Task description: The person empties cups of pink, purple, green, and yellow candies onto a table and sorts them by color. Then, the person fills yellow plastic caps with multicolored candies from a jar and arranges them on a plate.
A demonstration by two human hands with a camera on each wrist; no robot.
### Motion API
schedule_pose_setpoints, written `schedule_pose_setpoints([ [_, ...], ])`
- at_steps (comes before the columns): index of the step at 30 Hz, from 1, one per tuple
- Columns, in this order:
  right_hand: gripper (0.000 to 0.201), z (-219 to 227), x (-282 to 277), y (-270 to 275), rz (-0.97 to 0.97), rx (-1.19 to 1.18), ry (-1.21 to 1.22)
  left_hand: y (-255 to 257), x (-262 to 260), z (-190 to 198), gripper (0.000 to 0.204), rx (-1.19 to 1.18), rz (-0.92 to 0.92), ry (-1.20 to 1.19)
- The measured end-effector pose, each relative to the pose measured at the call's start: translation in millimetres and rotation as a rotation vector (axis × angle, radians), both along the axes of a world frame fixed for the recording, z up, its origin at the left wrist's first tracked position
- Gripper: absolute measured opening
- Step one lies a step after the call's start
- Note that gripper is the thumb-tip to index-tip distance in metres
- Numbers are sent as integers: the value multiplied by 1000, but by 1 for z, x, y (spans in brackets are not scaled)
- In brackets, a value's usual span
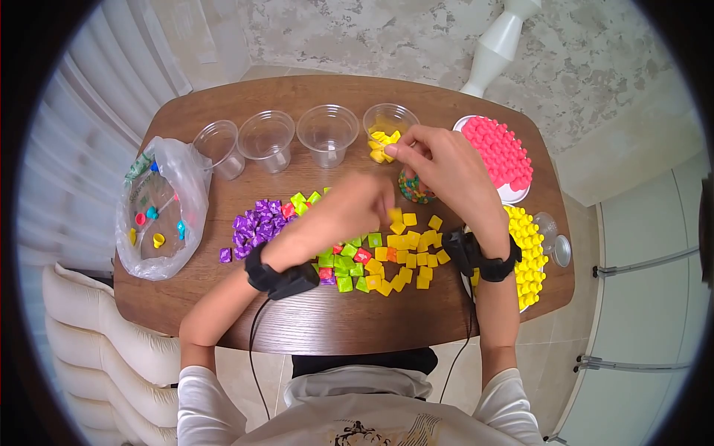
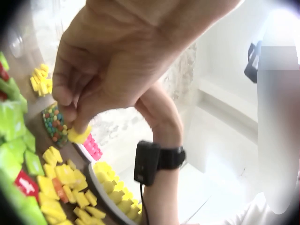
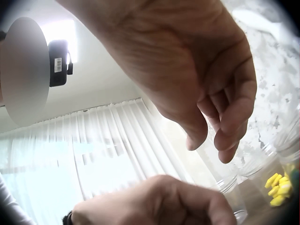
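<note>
My left hand (image 1: 343,209) is over the wrapped-candy piles and pinches a yellow square candy (image 2: 78,135) between thumb and fingers. Loose yellow squares (image 1: 410,239) lie just below it, beside green and red ones (image 1: 344,262). My right hand (image 1: 450,160) hovers by the rightmost clear plastic cup (image 1: 390,111), which has several yellow candies (image 1: 382,141) inside. In the right wrist view its thumb and loosely bent fingers (image 3: 234,117) stand apart with nothing between them. Under that hand sits a jar of small multicoloured balls (image 2: 55,123), partly hidden in the head view.
Three more clear cups (image 1: 327,126) line the table's back. Purple candies (image 1: 256,223) are heaped left of centre. A plastic bag (image 1: 190,241) with small coloured pieces lies far left. Pink pieces (image 1: 497,152) and yellow pieces (image 1: 526,256) fill plates at right, near a small clear jar (image 1: 546,227).
</note>
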State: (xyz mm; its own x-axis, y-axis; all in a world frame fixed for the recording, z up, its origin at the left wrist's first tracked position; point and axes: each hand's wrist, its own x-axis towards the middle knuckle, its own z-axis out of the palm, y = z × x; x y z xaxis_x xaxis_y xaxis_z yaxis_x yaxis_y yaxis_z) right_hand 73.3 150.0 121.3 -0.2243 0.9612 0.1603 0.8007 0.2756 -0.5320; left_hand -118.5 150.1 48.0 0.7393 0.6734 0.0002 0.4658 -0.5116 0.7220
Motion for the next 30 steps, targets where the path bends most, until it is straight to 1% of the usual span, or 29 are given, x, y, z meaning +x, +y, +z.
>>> schedule_pose_setpoints([
  [2, 32, -2, 2, 0, 90, 24, -19, 18, -8, 7, 11, -92, 263, -367],
  [3, 32, -2, 2, 0, 90, 25, -20, 19, -10, 10, 11, -90, 262, -367],
  [4, 31, -3, 1, 0, 129, -52, 14, 16, -13, 29, 9, -243, 314, -390],
  [5, 29, -3, 0, 0, 168, -131, 49, 14, -15, 39, 7, -396, 367, -410],
  [6, 29, -3, 0, 1, 171, -132, 48, 15, -15, 32, 6, -377, 343, -453],
  [9, 27, 1, 0, 1, 158, -141, 24, 15, -13, 31, 6, -358, 347, -483],
  [11, 24, 5, -1, 2, 68, -129, 75, 12, -11, 37, 4, -328, 385, -481],
  [12, 24, 3, -1, 4, 67, -128, 75, 10, -11, 39, 3, -297, 421, -477],
  [13, 24, -1, -1, 8, 7, -35, 178, 10, -12, 35, 3, -296, 420, -477],
  [14, 25, -4, -1, 11, -52, 58, 280, 11, -16, 27, 5, -82, 332, -358],
  [15, 25, -6, -1, 12, -51, 57, 281, 10, -18, 22, 8, 129, 242, -235],
  [16, 28, -7, 0, 14, -92, 110, 226, 7, -18, 23, 8, 129, 242, -234],
  [17, 32, -8, -1, 14, -133, 162, 171, 3, -17, 25, 14, 86, 64, -48],
  [18, 32, -6, -1, 13, -133, 162, 170, -2, -17, 26, 19, 42, -116, 138],
  [19, 34, -4, -2, 11, -129, 139, 157, -8, -17, 23, 19, 41, -116, 138],
  [21, 37, -5, -2, 9, -127, 113, 144, -24, -16, 14, 26, 15, -310, 229],
  [23, 36, -9, -2, 9, -60, 194, 115, -35, -14, -3, 29, 60, -310, 201],
  [24, 36, -9, -2, 8, -61, 194, 116, -37, -13, -19, 28, 154, -299, 113],
  [25, 36, -9, -3, 7, -46, 212, 105, -39, -12, -20, 27, 249, -288, 23],
  [26, 36, -9, -3, 6, -31, 231, 94, -38, -10, -19, 27, 250, -288, 23],
  [28, 34, -7, -3, 5, -17, 221, 82, -35, -3, -10, 23, 91, -277, 184],
  [30, 32, -7, -3, 5, -3, 211, 69, -32, 1, 0, 21, 58, -283, 228],
])
